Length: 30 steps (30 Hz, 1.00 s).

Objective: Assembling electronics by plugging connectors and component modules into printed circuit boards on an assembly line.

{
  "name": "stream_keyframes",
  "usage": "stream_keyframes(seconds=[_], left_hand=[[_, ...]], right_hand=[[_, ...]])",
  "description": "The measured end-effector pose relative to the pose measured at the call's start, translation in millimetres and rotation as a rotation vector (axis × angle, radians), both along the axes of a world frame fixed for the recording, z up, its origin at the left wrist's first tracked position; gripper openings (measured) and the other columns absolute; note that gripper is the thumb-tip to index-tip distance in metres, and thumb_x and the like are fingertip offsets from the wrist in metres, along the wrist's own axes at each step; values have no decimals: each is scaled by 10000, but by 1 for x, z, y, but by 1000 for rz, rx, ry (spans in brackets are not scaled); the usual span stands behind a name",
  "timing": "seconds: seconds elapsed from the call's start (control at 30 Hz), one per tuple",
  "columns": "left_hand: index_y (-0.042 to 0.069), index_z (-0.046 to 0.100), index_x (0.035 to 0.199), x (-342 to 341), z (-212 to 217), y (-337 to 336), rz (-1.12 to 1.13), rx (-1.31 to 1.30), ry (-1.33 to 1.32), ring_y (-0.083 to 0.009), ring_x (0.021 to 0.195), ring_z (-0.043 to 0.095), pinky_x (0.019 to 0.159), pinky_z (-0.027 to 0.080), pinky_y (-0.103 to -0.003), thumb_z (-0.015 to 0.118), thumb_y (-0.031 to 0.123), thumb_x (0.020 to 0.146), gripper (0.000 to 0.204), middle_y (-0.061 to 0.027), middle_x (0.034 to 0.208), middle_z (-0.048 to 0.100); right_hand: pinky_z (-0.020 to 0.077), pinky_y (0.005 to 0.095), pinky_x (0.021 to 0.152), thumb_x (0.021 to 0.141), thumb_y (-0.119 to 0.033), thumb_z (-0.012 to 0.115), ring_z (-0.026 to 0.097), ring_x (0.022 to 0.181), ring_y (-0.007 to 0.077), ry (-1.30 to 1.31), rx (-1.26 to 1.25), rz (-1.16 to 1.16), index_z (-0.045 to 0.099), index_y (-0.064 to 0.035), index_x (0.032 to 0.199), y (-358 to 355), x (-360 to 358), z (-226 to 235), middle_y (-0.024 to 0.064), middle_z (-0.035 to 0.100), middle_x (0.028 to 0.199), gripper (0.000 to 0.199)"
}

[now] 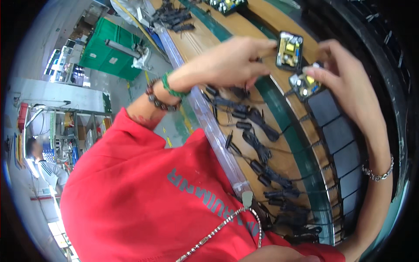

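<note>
Wooden bench (279, 161); hands: left (227, 63), right (345, 78) hold 2 open adapters (289, 50) (304, 84).

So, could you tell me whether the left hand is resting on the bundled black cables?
No, the left hand is raised above the bundled black cables, its fingertips at an open adapter with a yellow part.

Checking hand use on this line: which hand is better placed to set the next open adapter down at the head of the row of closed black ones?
Probably the right hand: its open adapter sits right above the row, while the left hand holds its adapter farther up.
</note>
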<state>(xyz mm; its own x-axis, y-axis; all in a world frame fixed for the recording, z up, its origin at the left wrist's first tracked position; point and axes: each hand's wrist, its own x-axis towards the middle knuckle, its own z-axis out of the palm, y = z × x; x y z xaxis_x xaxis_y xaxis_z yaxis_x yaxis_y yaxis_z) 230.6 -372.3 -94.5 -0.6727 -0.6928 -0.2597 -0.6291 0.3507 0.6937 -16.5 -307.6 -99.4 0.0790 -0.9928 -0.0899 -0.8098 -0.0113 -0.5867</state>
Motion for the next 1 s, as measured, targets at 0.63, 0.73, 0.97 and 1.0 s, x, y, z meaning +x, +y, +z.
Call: stream_keyframes(seconds=[0.63,0.73,0.97,1.0], left_hand=[[-28,696,1065,9,-25,29,360,803,684,-98,630,510,671,459,-271,548,265,1078,328,17,695,545],[-18,692,990,5,-25,25,384,745,683,-84,597,425,627,413,-260,542,277,1081,343,42,670,481],[3,660,892,-4,-20,18,318,649,555,-58,564,299,558,297,-244,542,279,1081,355,74,632,385],[3,659,891,-4,-19,17,307,639,538,-57,561,288,552,281,-243,545,278,1080,353,76,627,377]], right_hand=[[507,364,824,1012,-183,601,603,930,269,236,-378,267,663,-110,1353,9,8,-4,142,527,1064,354],[507,361,825,1010,-176,602,595,926,268,254,-407,279,653,-107,1366,9,10,-3,139,512,1063,365],[503,347,822,1011,-163,600,571,921,259,294,-452,278,639,-107,1386,13,9,-9,127,482,1067,381],[501,344,821,1012,-163,600,566,922,256,287,-468,278,639,-108,1387,13,11,-10,125,479,1067,381]])
